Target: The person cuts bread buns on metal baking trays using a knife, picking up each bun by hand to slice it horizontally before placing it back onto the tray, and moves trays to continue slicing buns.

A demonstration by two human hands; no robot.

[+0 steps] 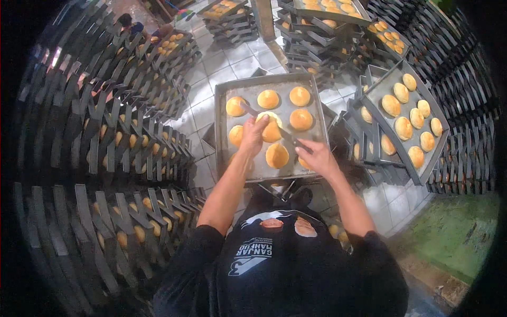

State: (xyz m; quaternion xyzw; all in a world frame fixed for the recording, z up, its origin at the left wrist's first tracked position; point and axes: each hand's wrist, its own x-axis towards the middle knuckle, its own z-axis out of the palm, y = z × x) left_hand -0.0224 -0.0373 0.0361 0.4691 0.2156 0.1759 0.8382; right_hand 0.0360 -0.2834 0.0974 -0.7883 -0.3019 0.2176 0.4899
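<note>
In the middle of the head view, a square metal baking tray (pixel 245 89) carries several round golden buns, spaced apart in rows. My left hand (pixel 252 134) is closed on one bun (pixel 272 132) near the tray's centre, thumb on top. Pale inside shows along this bun's far edge. A long, narrow knife (pixel 288 137) runs slantwise across the held bun, its blade sticking out beyond on the far left side. My right hand (pixel 319 157) grips the knife's handle over the tray's right side and partly hides a bun at the near right corner.
Stacked trays of buns rise on my left (pixel 121 206). To the right, another tray (pixel 377 95) of buns tops a tilted stack, with more stacks behind it. White floor tiles (pixel 232 55) show between them. A person (pixel 132 26) is at the far left. A green surface (pixel 454 232) lies at right.
</note>
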